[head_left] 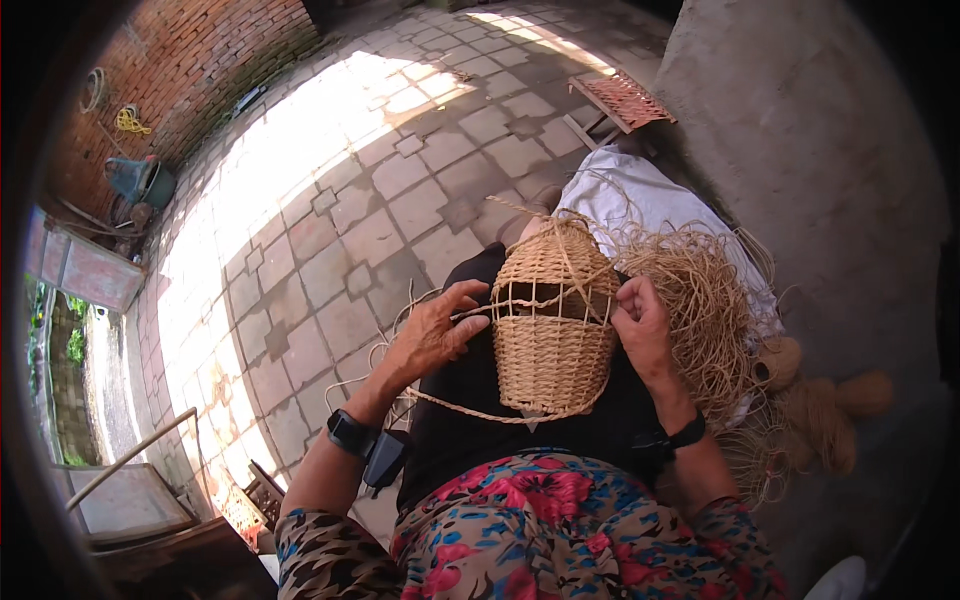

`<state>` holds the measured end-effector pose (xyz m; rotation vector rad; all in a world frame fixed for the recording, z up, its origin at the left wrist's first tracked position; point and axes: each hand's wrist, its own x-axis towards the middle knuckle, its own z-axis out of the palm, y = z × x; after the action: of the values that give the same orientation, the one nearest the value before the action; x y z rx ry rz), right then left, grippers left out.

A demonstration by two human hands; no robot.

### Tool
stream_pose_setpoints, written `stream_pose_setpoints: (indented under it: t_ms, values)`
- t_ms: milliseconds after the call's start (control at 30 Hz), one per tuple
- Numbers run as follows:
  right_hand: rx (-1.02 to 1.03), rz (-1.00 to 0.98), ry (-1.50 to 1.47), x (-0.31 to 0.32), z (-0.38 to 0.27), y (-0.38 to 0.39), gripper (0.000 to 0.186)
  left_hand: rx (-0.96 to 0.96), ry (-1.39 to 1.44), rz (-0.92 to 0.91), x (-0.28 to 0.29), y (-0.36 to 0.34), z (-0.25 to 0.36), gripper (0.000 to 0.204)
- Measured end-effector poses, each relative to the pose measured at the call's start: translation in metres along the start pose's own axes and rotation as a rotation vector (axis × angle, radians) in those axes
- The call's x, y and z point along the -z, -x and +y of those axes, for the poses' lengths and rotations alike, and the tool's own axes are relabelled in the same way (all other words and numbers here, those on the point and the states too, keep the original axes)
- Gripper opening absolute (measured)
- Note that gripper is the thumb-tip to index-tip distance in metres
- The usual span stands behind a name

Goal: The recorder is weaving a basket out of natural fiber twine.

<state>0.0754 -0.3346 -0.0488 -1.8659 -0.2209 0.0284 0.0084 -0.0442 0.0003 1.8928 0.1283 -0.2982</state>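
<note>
A tan woven straw basket (552,365) rests on my lap, with closely woven bands above and below an open gap crossed by upright strands. At the gap's left side, my left hand (440,328) has its thumb and fingers around a thin straw cord (478,308) that runs to the basket. The curled fingers of my right hand (642,318) pinch the basket's right edge at the height of the gap; the exact strand between them is hidden. A thicker twisted cord (480,409) loops below the basket and off to the left.
A large tangle of straw cord (695,300) lies close on my right, partly over a white sack (640,190). Wound cord rolls (778,362) sit beside it. Ahead are paving stones (340,240), a reddish slatted seat (625,100) and a brick wall (210,60).
</note>
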Motion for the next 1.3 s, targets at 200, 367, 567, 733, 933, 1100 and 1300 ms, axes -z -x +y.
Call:
stream_pose_setpoints:
  t_ms: [200, 367, 567, 733, 933, 1100, 1300]
  values:
    - [0.003, 0.021, -0.001, 0.003, -0.004, 0.001, 0.015, 0.082, -0.171, 0.038, 0.063, 0.011, -0.056, 0.029]
    - [0.011, 0.012, -0.005, 0.003, -0.005, -0.001, 0.014, 0.303, -0.732, 0.566, 0.218, 0.122, -0.208, 0.031]
    - [0.051, 0.031, 0.062, 0.005, -0.020, 0.008, 0.014, 0.440, -1.047, 0.547, 0.179, 0.089, -0.184, 0.039]
    - [0.470, 0.007, 0.251, 0.006, -0.058, 0.013, 0.029, -0.119, -0.464, 0.297, 0.062, 0.008, -0.061, 0.036]
    - [0.568, -0.164, 0.370, -0.005, -0.063, 0.008, 0.031, -0.093, -0.320, -0.061, -0.001, -0.011, -0.001, 0.031]
    - [0.325, 0.020, 0.360, -0.027, -0.063, 0.001, 0.019, -0.159, -0.301, 0.006, -0.006, -0.018, -0.017, 0.030]
    - [0.119, -0.034, 0.037, -0.013, -0.035, -0.009, 0.013, -0.107, 0.063, -0.093, -0.001, -0.022, -0.018, 0.030]
